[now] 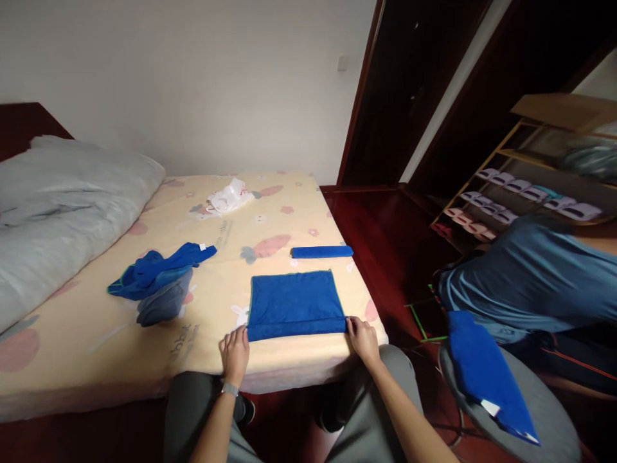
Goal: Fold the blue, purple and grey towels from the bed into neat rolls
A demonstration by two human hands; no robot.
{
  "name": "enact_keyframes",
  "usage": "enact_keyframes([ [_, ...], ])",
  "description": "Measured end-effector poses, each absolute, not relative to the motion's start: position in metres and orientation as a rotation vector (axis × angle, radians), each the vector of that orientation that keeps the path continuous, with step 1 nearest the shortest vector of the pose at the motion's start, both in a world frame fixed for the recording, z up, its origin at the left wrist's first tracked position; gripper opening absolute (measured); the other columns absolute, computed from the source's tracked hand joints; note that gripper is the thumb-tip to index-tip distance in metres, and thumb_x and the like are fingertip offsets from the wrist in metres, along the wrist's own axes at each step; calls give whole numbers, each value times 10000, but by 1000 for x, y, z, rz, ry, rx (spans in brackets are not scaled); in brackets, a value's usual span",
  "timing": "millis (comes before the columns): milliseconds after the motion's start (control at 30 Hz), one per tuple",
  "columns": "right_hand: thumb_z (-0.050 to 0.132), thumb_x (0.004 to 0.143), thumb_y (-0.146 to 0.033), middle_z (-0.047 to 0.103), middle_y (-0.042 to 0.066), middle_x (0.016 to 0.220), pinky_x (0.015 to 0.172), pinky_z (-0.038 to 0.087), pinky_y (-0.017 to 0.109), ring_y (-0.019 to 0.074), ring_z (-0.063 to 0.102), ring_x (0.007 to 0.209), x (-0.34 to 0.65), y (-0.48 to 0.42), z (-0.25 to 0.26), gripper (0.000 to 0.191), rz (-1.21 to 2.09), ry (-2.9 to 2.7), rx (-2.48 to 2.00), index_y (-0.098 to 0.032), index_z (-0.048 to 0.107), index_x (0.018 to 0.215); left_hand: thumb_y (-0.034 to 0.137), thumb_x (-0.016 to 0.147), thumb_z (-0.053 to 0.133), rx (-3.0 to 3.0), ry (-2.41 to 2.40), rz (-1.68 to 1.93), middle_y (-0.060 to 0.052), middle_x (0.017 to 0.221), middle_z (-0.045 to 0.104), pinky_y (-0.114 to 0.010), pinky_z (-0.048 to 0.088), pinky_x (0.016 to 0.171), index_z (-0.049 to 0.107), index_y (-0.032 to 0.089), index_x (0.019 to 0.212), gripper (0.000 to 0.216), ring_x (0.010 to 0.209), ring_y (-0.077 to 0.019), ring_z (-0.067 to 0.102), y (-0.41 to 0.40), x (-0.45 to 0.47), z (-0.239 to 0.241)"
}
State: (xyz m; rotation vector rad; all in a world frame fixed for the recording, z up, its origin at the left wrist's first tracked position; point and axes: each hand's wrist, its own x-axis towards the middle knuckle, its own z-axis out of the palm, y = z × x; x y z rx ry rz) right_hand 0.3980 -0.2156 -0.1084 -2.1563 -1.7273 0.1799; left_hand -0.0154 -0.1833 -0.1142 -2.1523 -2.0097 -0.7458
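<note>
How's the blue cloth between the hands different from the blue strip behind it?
The cloth lies mostly spread flat, its near edge turned over; the strip is long, narrow and compact. The cloth covers more of the bed than the strip. The left hand and right hand are at the cloth's near corners, while neither touches the strip. Both are blue.

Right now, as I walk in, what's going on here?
Someone's left hand and right hand are at the two ends of a blue cloth's turned-over near edge. It lies mostly flat on the bed. Just beyond it is a narrow blue bundle; to the left, a crumpled pile. Off to the right, another person is near a stool with more blue cloth.
</note>
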Motion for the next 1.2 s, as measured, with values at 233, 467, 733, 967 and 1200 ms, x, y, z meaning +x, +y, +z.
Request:
enact_keyframes([
  [233, 378, 1014, -364, 745, 109, 994, 808, 408, 333, 261, 667, 916, 398, -217, -108, 365, 158, -1764, -2198, -180, 682, 1098, 351, 997, 413, -2210, -1994, -686, -113, 1013, 724, -385, 390, 894, 693, 202, 1140, 348, 977, -267, 605, -188, -17, -104],
  [467, 387, 1007, -362, 743, 109, 1006, 789, 411, 338, 263, 655, 901, 397, -217, -106, 367, 165, -1753, -2171, -179, 688, 1111, 343, 1002, 417, -2175, -1918, -805, -132, 1234, 668, -418, 411, 997, 614, 191, 1297, 386, 1156, -280, 581, -191, -10, -96],
  [733, 351, 1033, -340, 742, 106, 984, 770, 415, 336, 257, 643, 870, 397, -219, -105, 393, 91, -1785, -2146, -185, 709, 1082, 348, 1013, 387, -2675, -1415, -478, -41, 1565, 405, -440, 343, 1165, 318, 276, 1539, 535, 1436, -233, 376, -197, 20, -93],
  [967, 349, 1021, -273, 689, 148, 1139, 841, 468, 400, 279, 620, 968, 383, -224, -94, 396, -116, -1741, -2037, -153, 643, 1256, 420, 1017, 362, -2719, -1364, -391, -38, 1607, 315, -440, 314, 1191, 181, 274, 1573, 603, 1473, -213, 313, -203, 22, -94],
  [1200, 386, 1020, -333, 422, 109, 1541, 1167, 295, 446, 258, 359, 1427, 262, -240, -95, 548, -16, -2180, -1546, -134, 340, 1529, 439, 1009, 364, -2739, -1339, -380, -72, 1627, 257, -464, 271, 1205, 168, 225, 1580, 641, 1495, -245, 256, -201, 58, -91],
])
